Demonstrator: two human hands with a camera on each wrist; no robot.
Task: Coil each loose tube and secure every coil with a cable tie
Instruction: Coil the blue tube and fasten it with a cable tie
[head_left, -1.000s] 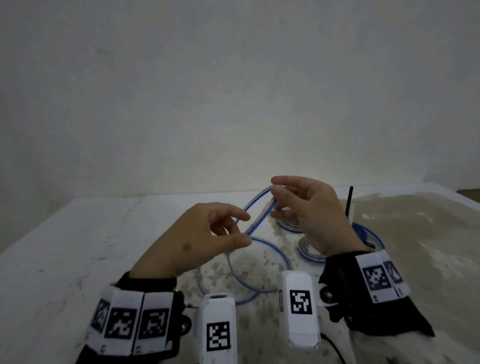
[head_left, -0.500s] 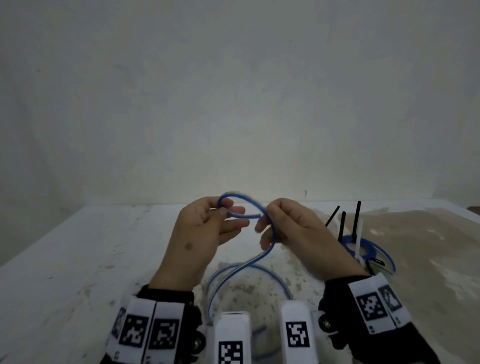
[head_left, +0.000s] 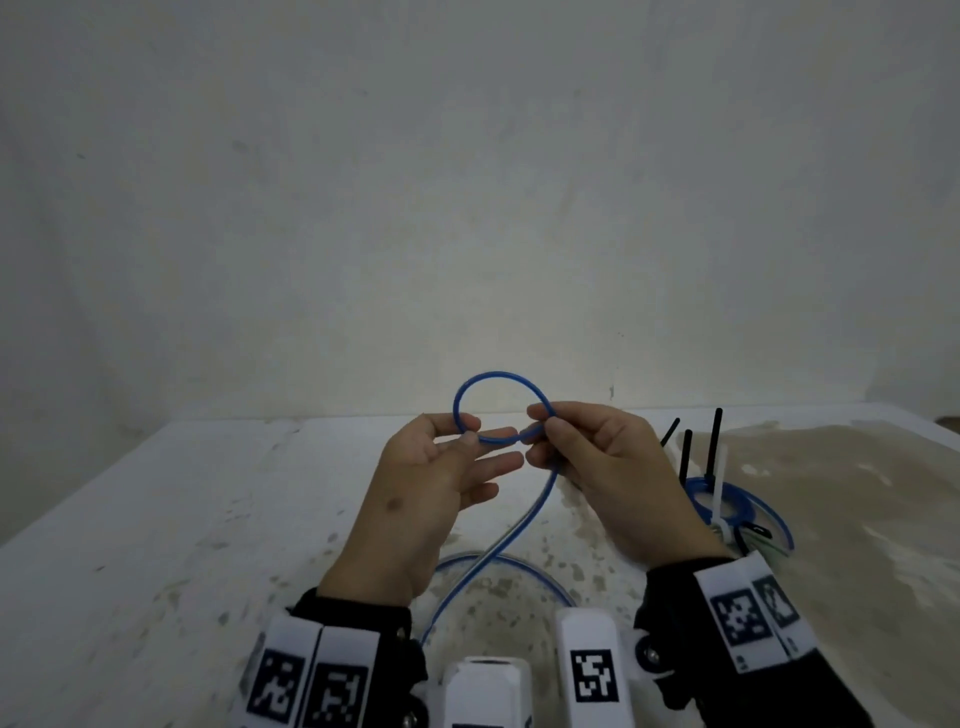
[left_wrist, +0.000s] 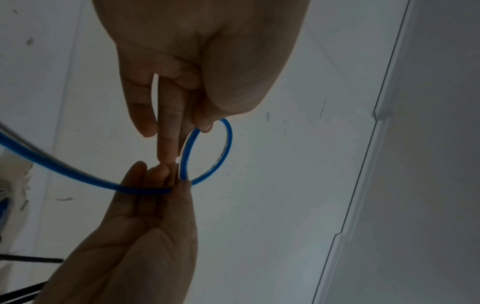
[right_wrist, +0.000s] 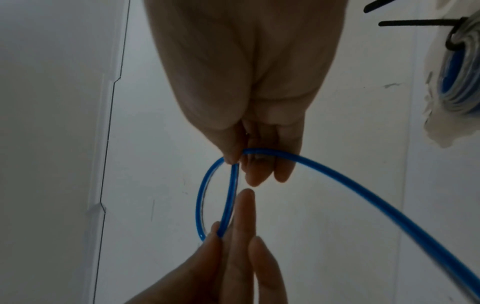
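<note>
- Bench (head_left: 156, 519): white, speckled surface; a brownish stained patch on its right part.
- Left hand (head_left: 415, 499): raised above the bench; thumb and forefinger pinch the left side of a small loop in the blue tube (head_left: 498, 376). The remaining fingers (head_left: 498, 462) lie extended toward the right hand.
- Blue tube: one small loop held upright between the two hands. From the crossing point the tube runs down toward the bench and curves into a wider loose loop lying flat near the wrists.
- Right hand (head_left: 608, 478): raised level with the left, fingertips nearly touching it. Thumb and forefinger pinch the tube where the loop crosses itself; the right wrist view shows the long run of tube leaving from under these fingers.
- Finished coils (head_left: 737, 506): blue tube bundles lying on the bench just right of the right hand, bound with black cable ties (head_left: 716, 441) whose tails stand upright, plus one white cable tie (head_left: 719, 493).
</note>
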